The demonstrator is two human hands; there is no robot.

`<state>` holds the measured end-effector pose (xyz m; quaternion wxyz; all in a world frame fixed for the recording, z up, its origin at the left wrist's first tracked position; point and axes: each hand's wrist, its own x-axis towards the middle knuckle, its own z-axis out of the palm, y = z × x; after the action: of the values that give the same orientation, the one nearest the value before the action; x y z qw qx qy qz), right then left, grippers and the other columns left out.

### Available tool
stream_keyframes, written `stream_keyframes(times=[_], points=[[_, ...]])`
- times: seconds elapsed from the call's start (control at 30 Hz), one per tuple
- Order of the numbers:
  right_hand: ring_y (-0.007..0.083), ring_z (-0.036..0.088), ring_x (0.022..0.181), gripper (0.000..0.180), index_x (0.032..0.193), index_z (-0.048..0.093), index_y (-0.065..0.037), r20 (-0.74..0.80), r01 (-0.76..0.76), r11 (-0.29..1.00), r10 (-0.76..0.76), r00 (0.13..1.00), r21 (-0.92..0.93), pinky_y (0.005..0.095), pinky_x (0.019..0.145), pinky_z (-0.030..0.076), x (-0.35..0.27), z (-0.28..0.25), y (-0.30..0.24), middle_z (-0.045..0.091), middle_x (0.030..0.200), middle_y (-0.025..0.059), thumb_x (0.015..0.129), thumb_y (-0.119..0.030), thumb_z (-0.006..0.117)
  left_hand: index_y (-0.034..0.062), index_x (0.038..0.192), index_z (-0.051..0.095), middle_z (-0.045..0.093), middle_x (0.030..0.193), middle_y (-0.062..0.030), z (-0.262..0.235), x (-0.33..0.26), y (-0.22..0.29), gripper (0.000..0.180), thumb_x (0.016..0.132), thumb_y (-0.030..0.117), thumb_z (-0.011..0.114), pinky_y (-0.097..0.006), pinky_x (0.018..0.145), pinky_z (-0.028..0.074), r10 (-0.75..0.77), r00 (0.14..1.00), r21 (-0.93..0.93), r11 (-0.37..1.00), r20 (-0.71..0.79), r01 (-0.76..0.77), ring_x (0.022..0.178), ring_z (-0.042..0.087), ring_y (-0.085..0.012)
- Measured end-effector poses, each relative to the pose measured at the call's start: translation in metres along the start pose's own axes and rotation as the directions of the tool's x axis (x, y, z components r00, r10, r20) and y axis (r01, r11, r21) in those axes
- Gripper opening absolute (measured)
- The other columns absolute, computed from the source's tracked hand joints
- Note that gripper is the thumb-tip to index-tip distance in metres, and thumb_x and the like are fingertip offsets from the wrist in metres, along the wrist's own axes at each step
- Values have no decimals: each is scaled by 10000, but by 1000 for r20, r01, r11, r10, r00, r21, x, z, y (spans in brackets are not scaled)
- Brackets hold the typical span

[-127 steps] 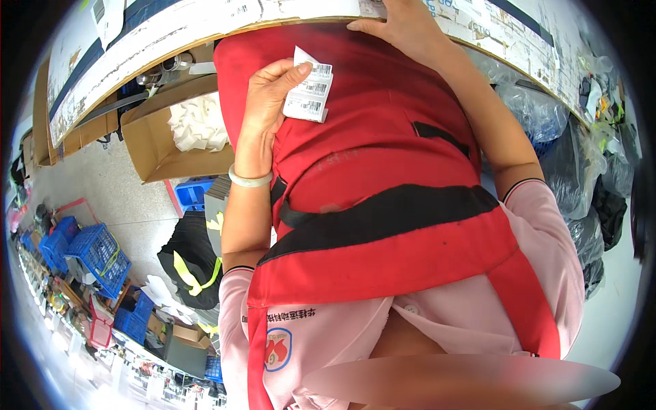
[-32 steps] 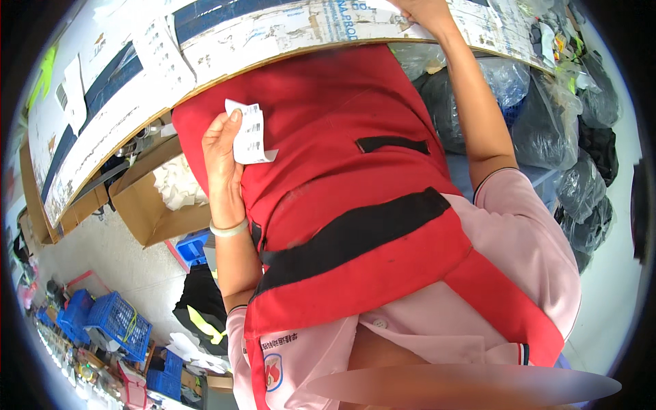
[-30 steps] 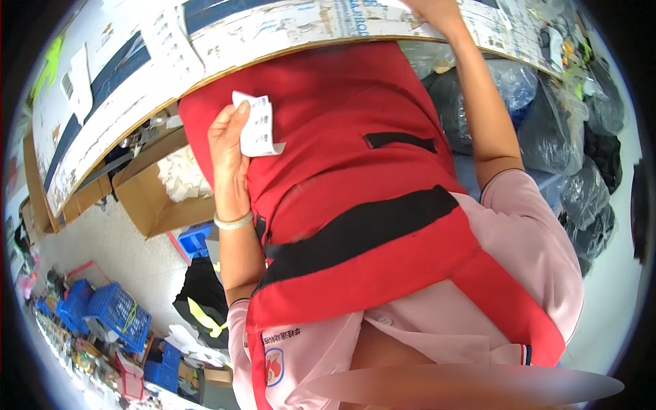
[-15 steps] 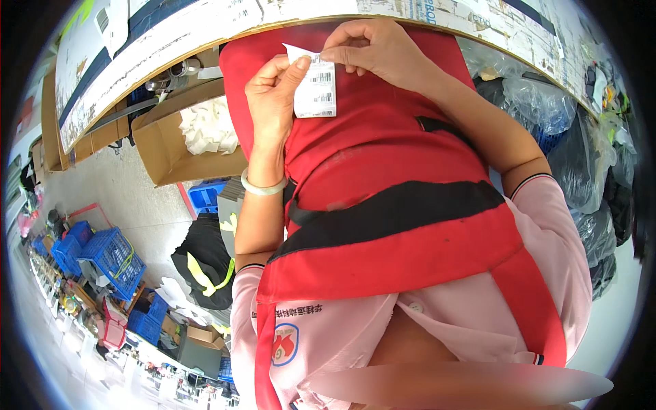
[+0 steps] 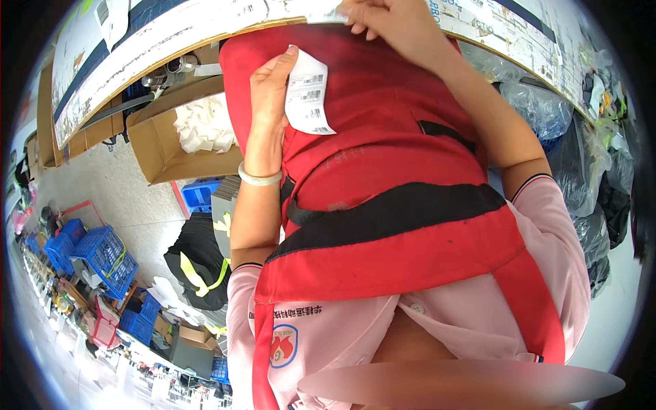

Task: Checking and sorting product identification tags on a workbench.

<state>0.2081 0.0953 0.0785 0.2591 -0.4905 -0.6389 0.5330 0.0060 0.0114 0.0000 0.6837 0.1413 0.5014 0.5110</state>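
Observation:
My left hand [image 5: 268,102] holds a strip of white printed labels [image 5: 309,96] upright in front of my red apron [image 5: 383,184]. A pale bangle sits on that wrist. My right hand [image 5: 389,27] reaches forward to the edge of the worktable [image 5: 178,34] and presses its fingers on a white label [image 5: 326,14] lying there; whether it grips that label I cannot tell. The two hands are a short way apart.
An open cardboard box [image 5: 171,147] with white scraps stands under the table on my left. Blue plastic crates [image 5: 102,253] and a black bag [image 5: 198,263] lie on the floor. Bagged dark goods [image 5: 588,178] pile up on my right.
Half a second ago my right hand pinched the top of the label strip; now it has moved up to the table edge, and the left hand holds the strip alone.

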Motion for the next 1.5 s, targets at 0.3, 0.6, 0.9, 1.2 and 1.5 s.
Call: stream_keyframes(times=[0.3,0.6,0.9,1.2,1.5], points=[[142,613,565,178,861,636,69,66,-163,986,159,985,45,238,487,499,36,-22,9,654,716,112,889,-104,607,-8,865,690,667,729,-43,7,1,-1,232,901,217,648,-212,517,453,15,1000,57,998,14,-16,583,583,-81],[151,624,568,159,883,646,75,66,-173,985,171,983,25,241,495,512,42,-18,19,662,728,124,873,-75,596,-2,859,690,659,718,-31,4,2,-2,236,905,225,644,-207,499,437,13,999,74,997,41,-16,568,570,-69],[148,623,568,157,847,641,64,65,-200,980,198,978,18,242,491,514,42,-16,14,659,724,115,874,-85,599,-3,858,690,661,716,-34,3,3,-5,240,911,225,636,-207,502,444,42,998,58,997,41,-44,568,574,-72],[147,620,560,167,829,634,67,73,-147,987,151,986,-58,247,487,514,42,-15,9,654,702,117,874,-88,590,-3,857,687,662,722,-36,3,3,-4,235,909,221,639,-208,509,447,30,999,67,997,32,-32,573,576,-72],[127,596,557,172,886,634,49,84,-101,995,101,991,-10,235,489,487,32,-24,9,638,693,92,896,-120,600,-2,875,683,659,737,-25,8,3,-3,240,908,231,639,-202,523,432,1,999,72,997,34,-4,589,566,-66]])
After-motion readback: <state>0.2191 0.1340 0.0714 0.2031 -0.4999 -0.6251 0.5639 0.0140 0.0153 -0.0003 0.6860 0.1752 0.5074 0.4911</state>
